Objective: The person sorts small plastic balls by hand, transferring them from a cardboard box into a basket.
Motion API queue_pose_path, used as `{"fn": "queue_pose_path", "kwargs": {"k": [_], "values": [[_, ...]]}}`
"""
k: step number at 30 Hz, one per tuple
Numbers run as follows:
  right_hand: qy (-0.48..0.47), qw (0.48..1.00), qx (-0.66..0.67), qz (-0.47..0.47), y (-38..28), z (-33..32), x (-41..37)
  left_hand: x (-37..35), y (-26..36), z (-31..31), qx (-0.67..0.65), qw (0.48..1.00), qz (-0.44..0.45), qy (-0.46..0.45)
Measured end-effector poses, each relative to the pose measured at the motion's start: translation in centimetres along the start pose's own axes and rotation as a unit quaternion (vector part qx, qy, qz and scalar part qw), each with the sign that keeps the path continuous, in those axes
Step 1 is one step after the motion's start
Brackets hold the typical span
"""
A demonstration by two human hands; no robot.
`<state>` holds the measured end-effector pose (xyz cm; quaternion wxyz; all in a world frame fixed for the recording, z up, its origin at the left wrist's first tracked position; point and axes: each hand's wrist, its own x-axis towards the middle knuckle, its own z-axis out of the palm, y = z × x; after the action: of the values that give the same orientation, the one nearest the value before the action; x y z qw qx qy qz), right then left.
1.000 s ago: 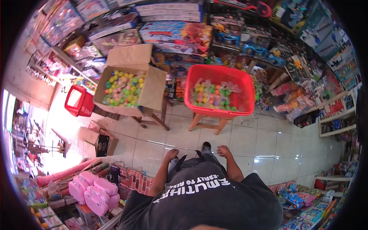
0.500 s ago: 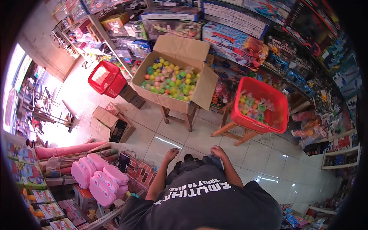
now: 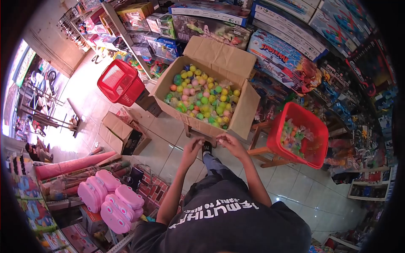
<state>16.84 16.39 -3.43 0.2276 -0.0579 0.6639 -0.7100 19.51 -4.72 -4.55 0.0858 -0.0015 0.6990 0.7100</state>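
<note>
My left hand (image 3: 193, 149) is raised in front of me with its fingers curled, just below the near side of an open cardboard box (image 3: 168, 110). Across from it my right hand (image 3: 230, 144) is held near the box's lower right flap, the two hands apart. Whether anything small sits between the fingers of either hand cannot be made out. Many small colourful balls (image 3: 204, 100), yellow, green, pink and orange, fill the box. To its right a red basket (image 3: 319, 145) on a wooden stool (image 3: 258, 150) holds more balls and clear plastic bags.
A red slotted basket (image 3: 120, 82) stands at the upper left. Below it lies a smaller open carton (image 3: 120, 128). Pink cases (image 3: 118, 202) and rolls (image 3: 76, 165) are at lower left. Shelves of boxed toys (image 3: 278, 57) line the back.
Both hands have moved forward and closer to each other, towards the box. The box of balls appears nearer, and a foot now shows below the hands.
</note>
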Motion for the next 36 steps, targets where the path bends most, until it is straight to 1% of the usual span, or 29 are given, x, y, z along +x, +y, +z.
{"fn": "queue_pose_path", "kwargs": {"k": [2, 3, 4, 5, 6, 7, 8, 9, 10, 12, 14, 15, 16, 17, 18, 20, 21, 22, 23, 24, 26, 28, 30, 32, 36], "values": [[0.016, 1.0, 0.005, -0.008, -3.3, 0.0, 2.0, 3.4, 2.3, -0.9, 0.044, 0.998, 0.043, 0.018], [0.016, 1.0, -0.017, 0.009, -5.2, -0.2, 3.1, 5.2, 3.4, -0.9, -0.002, 0.998, 0.057, 0.032], [0.016, 0.999, -0.037, 0.026, -6.4, -0.5, 4.5, 7.1, 4.3, -1.2, 0.002, 0.998, 0.056, 0.029], [0.007, 0.995, -0.094, -0.018, -6.1, -1.3, 5.8, 8.8, 5.0, -1.5, 0.02, 0.998, 0.062, 0.026], [0.009, 0.996, -0.091, -0.015, -6.5, -1.7, 6.9, 10.6, 5.5, -1.8, 0.036, 0.997, 0.07, 0.023], [0.011, 0.99, -0.133, -0.038, -7.0, -2.1, 8.0, 12.4, 5.3, -2.2, 0.054, 0.996, 0.071, -0.01], [0.012, 0.983, -0.174, -0.062, -7.4, -2.5, 9.1, 14.1, 5.4, -2.4, 0.054, 0.996, 0.068, -0.011], [0.013, 0.983, -0.172, -0.061, -7.4, -3.0, 10.5, 15.7, 5.5, -2.5, 0.079, 0.994, 0.066, -0.034], [0.009, 0.983, -0.175, -0.046, -6.9, -3.5, 11.8, 17.2, 5.4, -2.6, 0.104, 0.991, 0.062, -0.06], [0.011, 0.984, -0.177, -0.026, -5.9, -4.5, 14.2, 19.7, 4.4, -2.6, 0.114, 0.991, 0.045, -0.056], [0.032, 0.972, -0.225, 0.06, -5.2, -5.4, 16.5, 21.7, 4.3, -2.4, 0.187, 0.978, 0.046, -0.076], [0.035, 0.971, -0.228, 0.062, -4.9, -5.7, 17.6, 22.9, 2.5, -2.4, 0.191, 0.974, 0.095, -0.078], [0.067, 0.957, -0.272, 0.07, -4.4, -5.9, 18.7, 23.9, 2.1, -2.2, 0.188, 0.974, 0.095, -0.08], [0.099, 0.941, -0.315, 0.078, -3.9, -6.1, 19.6, 24.8, 1.7, -2.1, 0.216, 0.97, 0.065, -0.093], [0.1, 0.941, -0.314, 0.08, -2.5, -6.7, 20.7, 25.6, 1.4, -2.1, 0.244, 0.963, 0.034, -0.108], [0.132, 0.915, -0.38, -0.007, 0.1, -7.8, 22.9, 26.9, 0.9, -1.8, 0.269, 0.955, 0.042, -0.116], [0.136, 0.915, -0.38, -0.004, -0.3, -8.0, 23.3, 27.3, 0.5, -1.6, 0.292, 0.947, 0.051, -0.122], [0.111, 0.91, -0.391, 0.081, -0.9, -8.0, 23.8, 27.8, 0.0, -1.4, 0.289, 0.947, 0.051, -0.128], [0.084, 0.898, -0.399, 0.164, -1.6, -7.9, 24.0, 28.2, -0.4, -1.3, 0.306, 0.94, 0.076, -0.128], [0.085, 0.897, -0.399, 0.167, -1.7, -7.8, 24.2, 28.5, -0.8, -1.2, 0.322, 0.933, 0.101, -0.126], [0.079, 0.89, -0.402, 0.201, -1.9, -7.5, 24.4, 28.7, -1.7, -1.0, 0.318, 0.934, 0.108, -0.121], [0.08, 0.896, -0.395, 0.187, -1.1, -7.7, 24.4, 28.7, -1.8, -1.1, 0.317, 0.934, 0.116, -0.114], [0.086, 0.902, -0.386, 0.173, -0.1, -7.9, 24.5, 28.6, -2.1, -1.0, 0.312, 0.941, 0.083, -0.104], [0.065, 0.928, -0.352, 0.106, 1.4, -8.3, 24.5, 28.5, -2.6, -1.1, 0.312, 0.941, 0.082, -0.102], [0.091, 0.92, -0.369, 0.096, 0.9, -7.9, 24.6, 28.4, -2.6, -1.2, 0.298, 0.946, 0.085, -0.095]]}}
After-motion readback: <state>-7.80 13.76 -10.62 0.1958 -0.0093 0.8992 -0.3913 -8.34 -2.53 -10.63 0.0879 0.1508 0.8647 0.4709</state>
